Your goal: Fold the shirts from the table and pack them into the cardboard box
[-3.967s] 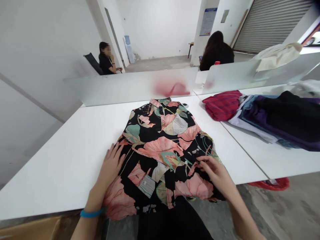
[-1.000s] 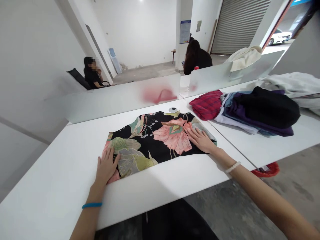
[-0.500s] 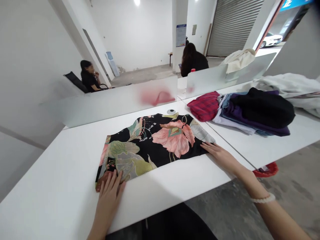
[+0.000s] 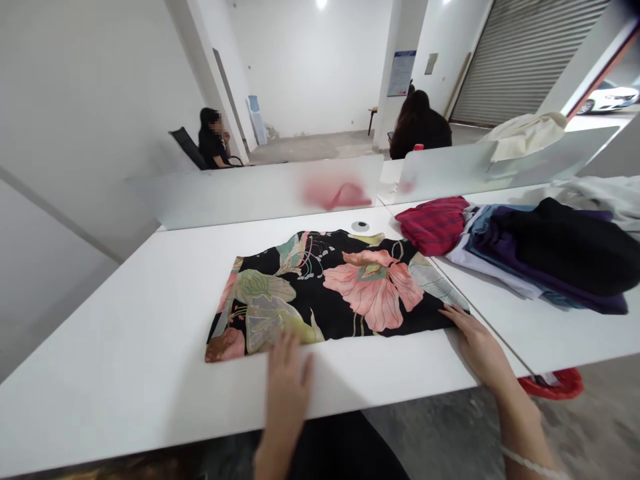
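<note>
A black garment point(image 4: 340, 303) with large pink and green flowers lies folded into a flat, roughly rectangular shape on the white table point(image 4: 125, 333). My left hand point(image 4: 287, 383), a little smeared by motion, is at its near edge, left of the middle, with fingers stretched out and thumb apart. At the near right corner, the fingertips of my right hand point(image 4: 477, 343) rest on the cloth, its fingers extended. Neither hand grips the fabric. Just beyond the far edge sits a cable-hole cover point(image 4: 361, 227).
Folded clothes point(image 4: 545, 250) are piled on the right, with a red plaid garment point(image 4: 435, 223) beside them. Frosted dividers point(image 4: 260, 193) run along the table's back, a cream cloth point(image 4: 525, 133) draped over one. A red basket point(image 4: 560, 385) stands below. Two people sit beyond.
My left hand has moved right along the garment's near edge, away from its left corner. My right hand stays at the right corner. The whole view has turned slightly left.
</note>
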`<state>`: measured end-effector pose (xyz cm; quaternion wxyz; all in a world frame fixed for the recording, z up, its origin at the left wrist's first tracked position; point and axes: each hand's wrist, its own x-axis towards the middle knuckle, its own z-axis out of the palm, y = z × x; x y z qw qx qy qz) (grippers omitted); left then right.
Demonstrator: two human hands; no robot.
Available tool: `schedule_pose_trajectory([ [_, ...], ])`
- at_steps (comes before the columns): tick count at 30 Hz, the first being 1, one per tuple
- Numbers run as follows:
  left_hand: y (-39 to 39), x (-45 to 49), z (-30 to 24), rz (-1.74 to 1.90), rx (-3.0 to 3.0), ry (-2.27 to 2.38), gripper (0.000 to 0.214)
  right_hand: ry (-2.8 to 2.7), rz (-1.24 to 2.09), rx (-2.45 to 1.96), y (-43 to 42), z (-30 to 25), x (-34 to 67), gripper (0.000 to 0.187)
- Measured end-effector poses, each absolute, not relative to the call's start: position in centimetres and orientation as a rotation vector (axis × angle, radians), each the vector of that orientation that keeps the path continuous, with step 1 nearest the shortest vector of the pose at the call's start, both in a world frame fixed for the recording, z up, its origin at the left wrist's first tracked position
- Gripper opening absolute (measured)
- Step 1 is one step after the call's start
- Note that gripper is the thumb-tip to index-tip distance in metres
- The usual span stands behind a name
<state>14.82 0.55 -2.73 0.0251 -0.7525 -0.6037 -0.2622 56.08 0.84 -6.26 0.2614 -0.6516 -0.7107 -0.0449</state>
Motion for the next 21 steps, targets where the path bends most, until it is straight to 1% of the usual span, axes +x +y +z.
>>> schedule_pose_trajectory([
  [2,-0.4,20.6,-2.3,-0.804,-2.544,-1.670,0.048,-1.904,-0.126,-1.727,0.9,-6.2,56.0,0.057],
  [4,-1.1,25.7,-1.4,-0.724,-2.752,-1.438,0.056,-1.899,-0.108,-1.689,0.8,-5.8,55.8,0.053],
  [8,-1.0,32.0,0.5,-0.610,-2.902,-1.085,0.060,-1.877,-0.014,-1.660,-1.1,-5.3,55.5,0.044],
  [12,0.3,34.0,0.1,-0.575,-2.869,-1.139,0.057,-1.838,0.060,-1.673,-4.9,-5.7,55.5,0.038],
  [14,0.7,34.3,-0.5,-0.555,-2.911,-1.140,0.051,-1.765,0.056,-1.698,-7.0,-6.0,55.3,0.038],
  [16,0.6,34.4,-0.8,-0.539,-2.963,-1.112,0.044,-1.554,-0.007,-1.776,-8.9,-6.2,54.7,0.041],
  [18,0.2,34.6,-0.7,-0.545,-3.000,-1.129,0.041,-1.169,-0.060,-1.877,-10.5,-6.5,53.7,0.046],
  [19,-0.2,34.6,-0.5,-0.556,-3.015,-1.150,0.041,-0.956,-0.035,-1.903,-11.2,-6.7,53.1,0.047],
  [21,-1.2,34.8,0.0,-0.579,-3.044,-1.190,0.043,-0.694,0.177,-1.841,-12.0,-7.1,51.9,0.042],
])
